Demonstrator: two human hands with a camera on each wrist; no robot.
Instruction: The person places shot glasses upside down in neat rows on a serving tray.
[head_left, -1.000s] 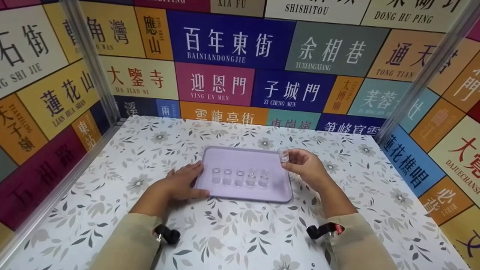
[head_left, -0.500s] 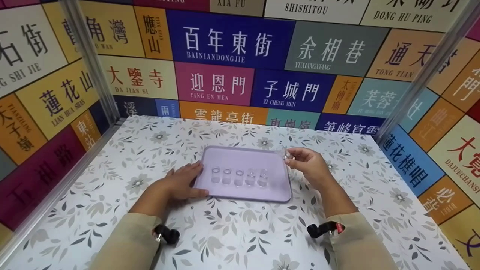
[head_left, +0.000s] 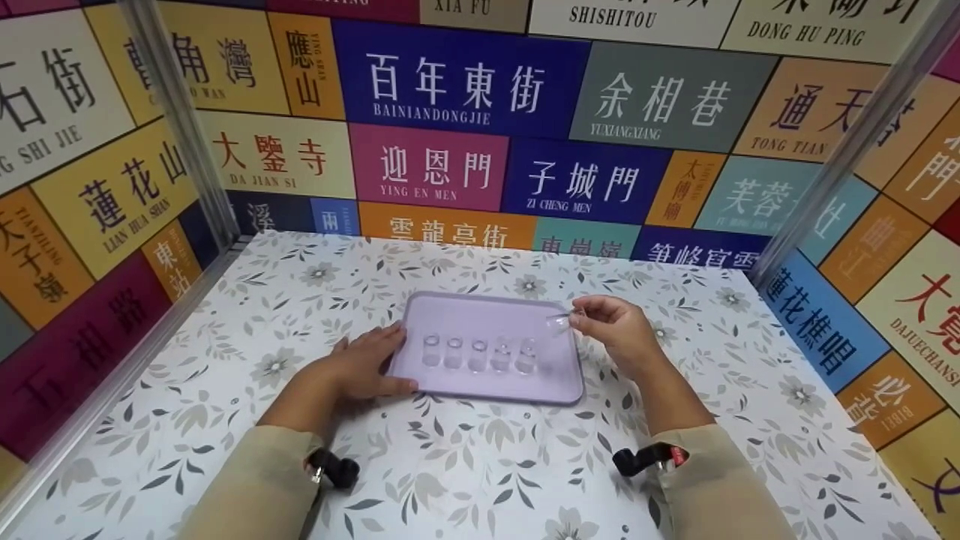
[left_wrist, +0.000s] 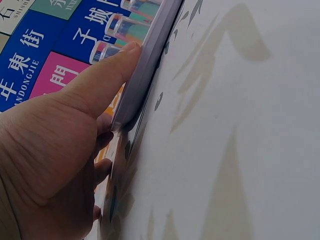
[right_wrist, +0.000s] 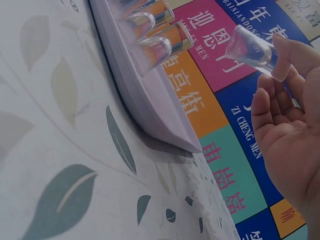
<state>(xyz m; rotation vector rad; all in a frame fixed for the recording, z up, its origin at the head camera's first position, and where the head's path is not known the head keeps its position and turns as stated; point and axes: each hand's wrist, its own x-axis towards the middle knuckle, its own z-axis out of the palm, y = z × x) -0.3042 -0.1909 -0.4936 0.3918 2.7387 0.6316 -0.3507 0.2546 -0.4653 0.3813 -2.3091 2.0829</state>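
On a pale purple tray (head_left: 480, 309), several small clear shot glasses (head_left: 479, 355) stand upright in a row. My right hand (head_left: 615, 330) pinches another clear shot glass (head_left: 557, 324) between thumb and fingers, tilted above the tray's far right corner. In the right wrist view this glass (right_wrist: 250, 52) lies nearly on its side, apart from the row; I see no contents in it. My left hand (head_left: 352, 367) rests against the tray's left end, fingers extended along that side and thumb at the near edge. The left wrist view shows the thumb (left_wrist: 107, 75) touching the tray's rim.
The table (head_left: 480, 465) has a white cover with grey leaves and flowers. Behind it and at both sides stand panels (head_left: 461, 82) with coloured, lettered blocks. Black camera mounts (head_left: 337, 469) sit at both sleeve cuffs.
The glass in my right hand has turned from upright to tilted. The right hand has shifted slightly to the right. My left hand, the tray and the row of glasses have stayed put.
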